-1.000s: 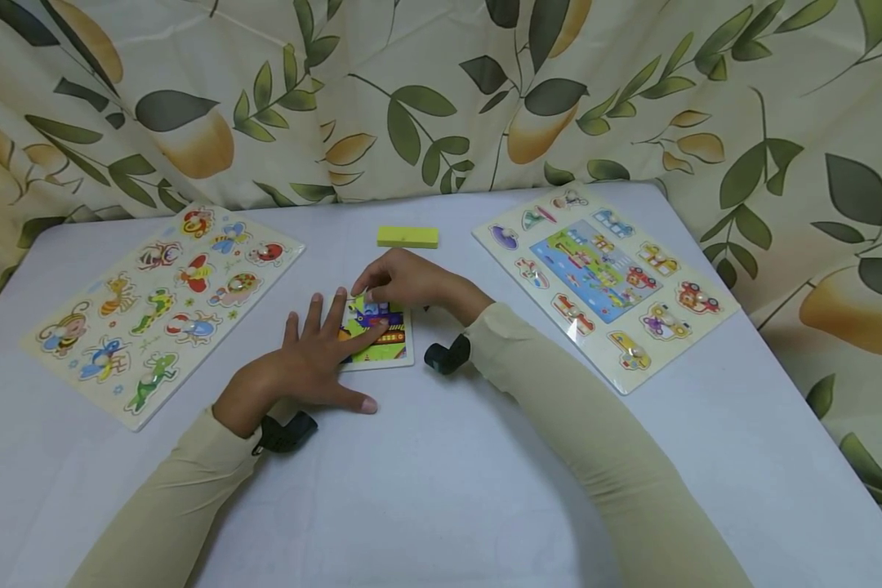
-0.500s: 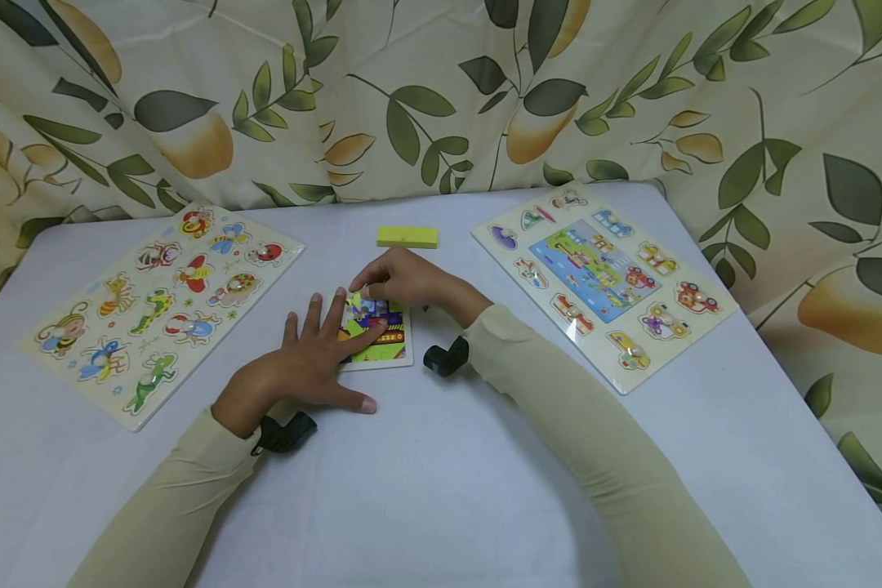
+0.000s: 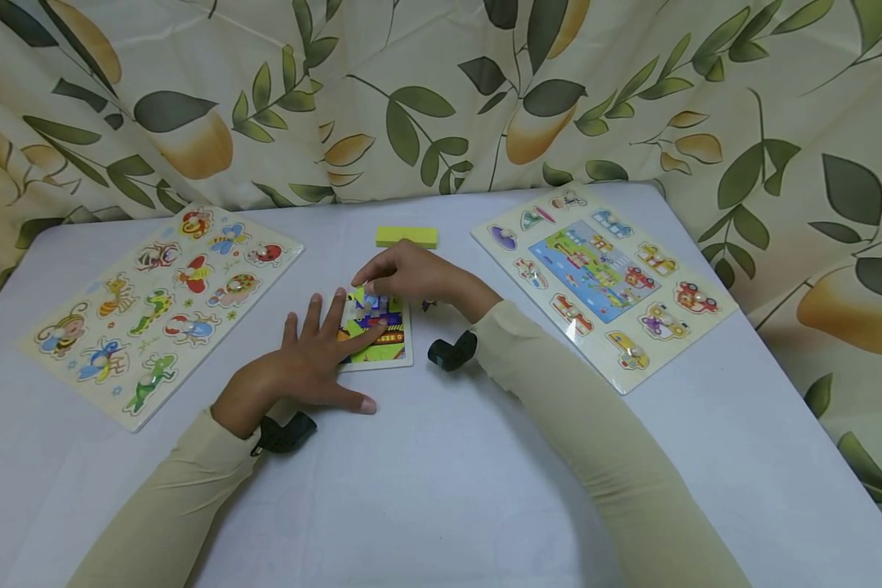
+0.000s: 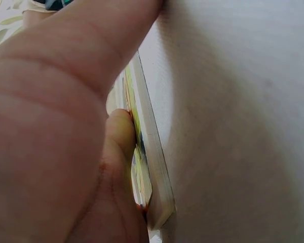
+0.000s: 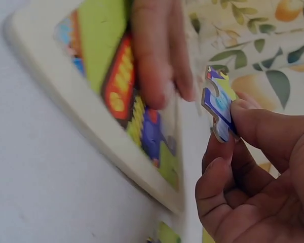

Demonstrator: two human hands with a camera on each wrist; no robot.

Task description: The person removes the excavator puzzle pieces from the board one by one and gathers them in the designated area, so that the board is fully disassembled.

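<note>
My left hand (image 3: 312,359) lies with spread, straight fingers across the left part of a small jigsaw puzzle board (image 3: 409,353), the index finger reaching over its picture. In the left wrist view, the pale edge of that board (image 4: 159,187) shows beyond my thumb and fingers. My right hand (image 3: 415,273) is over the board's far edge. Between thumb and fingertips it pinches a jigsaw piece (image 5: 220,107) in blue, purple and yellow, held up off the board in the right wrist view. Under this hand lies a loose jigsaw piece (image 5: 168,234).
A yellow block (image 3: 407,237) lies behind the small board. To the left is a wooden board with insect pieces (image 3: 213,351); to the right, a board with vehicle pieces (image 3: 617,384). A leaf-patterned curtain (image 3: 426,49) hangs along the table's back edge.
My right hand, still pinching the piece, has shifted slightly to the right and up from the board. The left hand stays in place.
</note>
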